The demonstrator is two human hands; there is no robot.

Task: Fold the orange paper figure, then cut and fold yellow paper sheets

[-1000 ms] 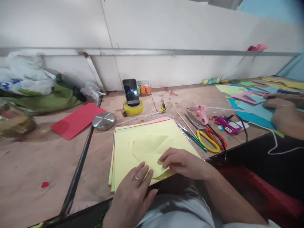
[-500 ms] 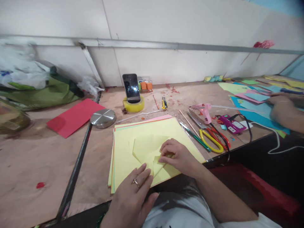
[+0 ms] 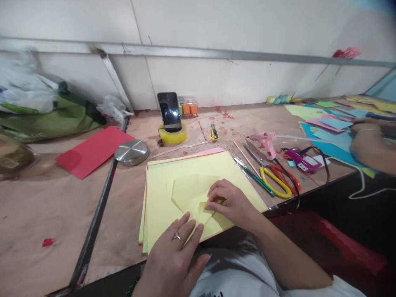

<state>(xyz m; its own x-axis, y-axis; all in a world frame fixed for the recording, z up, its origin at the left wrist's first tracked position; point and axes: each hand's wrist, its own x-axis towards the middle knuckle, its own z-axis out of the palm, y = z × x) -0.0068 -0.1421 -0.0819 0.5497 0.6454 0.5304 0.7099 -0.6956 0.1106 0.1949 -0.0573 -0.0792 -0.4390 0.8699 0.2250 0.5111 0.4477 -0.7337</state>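
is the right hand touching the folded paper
Touching. The head view shows the right hand with thumb and fingertips pinching a turned-up part of the folded paper, with no gap visible between them.

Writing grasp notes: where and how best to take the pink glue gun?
Probably by the handle of the pink glue gun, from above and the near side: the handle points toward the wearer, while the nozzle points left, out of that approach.

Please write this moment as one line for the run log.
left hand: open, on yellow paper | right hand: pinching folded flap | nearby: yellow-handled scissors, pink glue gun
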